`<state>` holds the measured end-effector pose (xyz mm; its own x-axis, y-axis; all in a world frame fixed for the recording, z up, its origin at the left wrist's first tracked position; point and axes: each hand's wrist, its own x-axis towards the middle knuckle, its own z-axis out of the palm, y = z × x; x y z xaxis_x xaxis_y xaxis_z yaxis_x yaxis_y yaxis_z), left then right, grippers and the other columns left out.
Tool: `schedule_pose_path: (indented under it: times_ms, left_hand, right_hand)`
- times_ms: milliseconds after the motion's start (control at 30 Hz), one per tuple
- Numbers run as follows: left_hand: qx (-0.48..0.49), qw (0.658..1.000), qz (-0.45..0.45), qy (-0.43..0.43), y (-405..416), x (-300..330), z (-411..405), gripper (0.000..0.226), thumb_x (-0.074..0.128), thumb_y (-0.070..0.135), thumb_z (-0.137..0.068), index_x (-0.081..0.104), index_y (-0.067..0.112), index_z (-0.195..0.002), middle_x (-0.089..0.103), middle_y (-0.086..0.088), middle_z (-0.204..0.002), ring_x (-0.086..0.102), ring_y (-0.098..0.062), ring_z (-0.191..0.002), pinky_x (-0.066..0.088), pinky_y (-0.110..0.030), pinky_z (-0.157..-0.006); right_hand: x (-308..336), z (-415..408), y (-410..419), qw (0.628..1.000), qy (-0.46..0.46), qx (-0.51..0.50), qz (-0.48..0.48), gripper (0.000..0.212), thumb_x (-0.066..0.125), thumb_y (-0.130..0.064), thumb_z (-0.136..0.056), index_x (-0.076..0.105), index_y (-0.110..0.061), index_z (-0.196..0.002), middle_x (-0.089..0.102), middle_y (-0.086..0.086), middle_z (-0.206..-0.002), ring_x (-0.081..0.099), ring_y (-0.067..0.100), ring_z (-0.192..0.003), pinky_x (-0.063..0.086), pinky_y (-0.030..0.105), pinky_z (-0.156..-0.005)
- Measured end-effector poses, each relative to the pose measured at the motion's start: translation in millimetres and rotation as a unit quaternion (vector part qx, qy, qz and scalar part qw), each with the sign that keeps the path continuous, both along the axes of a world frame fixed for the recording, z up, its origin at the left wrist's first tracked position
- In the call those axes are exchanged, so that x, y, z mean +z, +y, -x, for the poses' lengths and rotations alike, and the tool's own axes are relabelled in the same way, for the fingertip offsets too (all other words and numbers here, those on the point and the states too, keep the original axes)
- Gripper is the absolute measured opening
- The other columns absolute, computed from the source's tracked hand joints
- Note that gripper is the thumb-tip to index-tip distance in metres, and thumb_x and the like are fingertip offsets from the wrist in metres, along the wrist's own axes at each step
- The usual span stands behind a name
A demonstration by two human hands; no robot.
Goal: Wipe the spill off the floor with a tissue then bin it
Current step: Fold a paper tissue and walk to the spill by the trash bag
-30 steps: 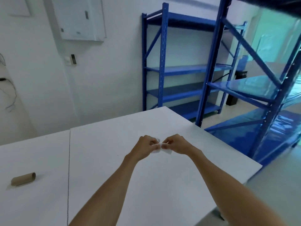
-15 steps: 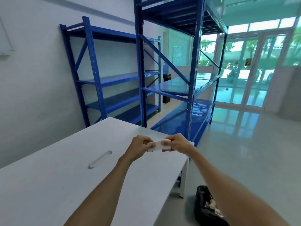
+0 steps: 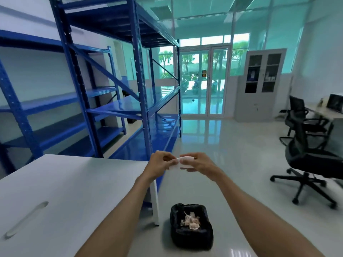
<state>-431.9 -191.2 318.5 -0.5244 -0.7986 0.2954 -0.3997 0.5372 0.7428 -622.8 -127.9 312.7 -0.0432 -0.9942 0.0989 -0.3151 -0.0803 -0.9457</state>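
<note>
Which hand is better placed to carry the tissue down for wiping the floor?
Probably the right hand: it holds more of the tissue and hangs over open floor, while the left hand is nearer the table.

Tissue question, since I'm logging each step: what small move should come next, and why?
Probably look down to find the spill. Both hands, left and right, pinch the tissue at chest height, no spill shows on the floor, and the bin sits below for afterwards.
</note>
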Motion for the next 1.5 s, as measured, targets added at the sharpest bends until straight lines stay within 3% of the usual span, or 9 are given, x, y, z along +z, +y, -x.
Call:
schedule_pose_path:
  times_ms: [167, 567, 800, 1000, 1133, 1367, 1500]
  left_hand:
    - [-0.051, 0.999, 0.006, 0.001, 7.3, -13.1, 64.2, 0.019, 0.073, 0.028, -0.084, 0.076, 0.014, -0.097, 0.074, 0.001, -0.085, 0.069, -0.01, -0.077, 0.059, -0.026, -0.07]
    - [-0.07, 0.997, -0.021, -0.018, -46.0, -48.9, 118.6, 0.012, 0.073, 0.021, -0.084, 0.076, 0.016, -0.095, 0.074, 0.004, -0.083, 0.069, -0.008, -0.077, 0.058, -0.027, -0.072]
    - [-0.08, 0.995, -0.05, -0.04, -73.7, -98.7, 139.6, 0.012, 0.073, 0.018, -0.084, 0.077, 0.016, -0.095, 0.074, 0.005, -0.08, 0.069, -0.005, -0.073, 0.056, -0.022, -0.07]
    - [-0.076, 0.988, -0.115, -0.073, -85.2, -194.8, 163.8, 0.013, 0.072, 0.02, -0.085, 0.076, 0.019, -0.097, 0.075, 0.006, -0.085, 0.069, -0.004, -0.078, 0.055, -0.018, -0.069]
    - [-0.063, 0.985, -0.139, -0.079, -83.0, -279.3, 177.9, 0.012, 0.071, 0.018, -0.085, 0.077, 0.02, -0.095, 0.075, 0.008, -0.083, 0.068, 0.0, -0.077, 0.053, -0.014, -0.069]
    - [-0.064, 0.984, -0.144, -0.083, -68.1, -443.8, 185.5, 0.012, 0.073, 0.015, -0.083, 0.077, 0.021, -0.093, 0.075, 0.008, -0.088, 0.068, 0.0, -0.082, 0.053, -0.019, -0.078]
    - [-0.047, 0.985, -0.152, -0.06, -58.1, -546.8, 183.2, 0.01, 0.073, 0.017, -0.083, 0.077, 0.021, -0.092, 0.073, 0.014, -0.082, 0.067, 0.003, -0.078, 0.05, -0.015, -0.073]
  right_hand:
    - [-14.2, 58.7, 20.2, 0.998, -0.032, -0.045, -0.012, 0.026, 0.067, -0.019, -0.094, 0.071, 0.0, -0.111, 0.075, 0.014, -0.1, 0.075, 0.022, -0.087, 0.059, 0.04, -0.086]
    - [-45.9, 119.6, -19.3, 0.996, -0.032, -0.066, -0.052, 0.028, 0.072, -0.019, -0.09, 0.071, -0.002, -0.113, 0.074, 0.013, -0.104, 0.074, 0.02, -0.092, 0.059, 0.036, -0.086]
    - [-99.1, 140.0, -39.9, 0.989, -0.06, -0.093, -0.096, 0.032, 0.071, -0.018, -0.091, 0.068, 0.001, -0.117, 0.074, 0.014, -0.107, 0.074, 0.02, -0.092, 0.056, 0.04, -0.09]
    - [-207.3, 156.1, -55.5, 0.98, -0.081, -0.07, -0.169, 0.029, 0.071, -0.022, -0.091, 0.071, -0.004, -0.114, 0.075, 0.016, -0.104, 0.073, 0.021, -0.096, 0.057, 0.038, -0.089]
    - [-292.5, 165.8, -53.9, 0.973, -0.109, -0.078, -0.187, 0.022, 0.067, -0.013, -0.093, 0.071, 0.001, -0.11, 0.074, 0.022, -0.103, 0.074, 0.022, -0.093, 0.057, 0.025, -0.073]
    - [-452.2, 177.9, -38.6, 0.971, -0.104, -0.052, -0.211, 0.015, 0.062, -0.017, -0.097, 0.073, -0.014, -0.106, 0.077, 0.007, -0.1, 0.073, 0.017, -0.096, 0.055, 0.041, -0.091]
    - [-549.0, 169.0, -27.6, 0.968, -0.13, -0.034, -0.212, 0.019, 0.06, -0.027, -0.098, 0.07, -0.019, -0.112, 0.076, 0.002, -0.105, 0.073, 0.018, -0.099, 0.055, 0.039, -0.091]
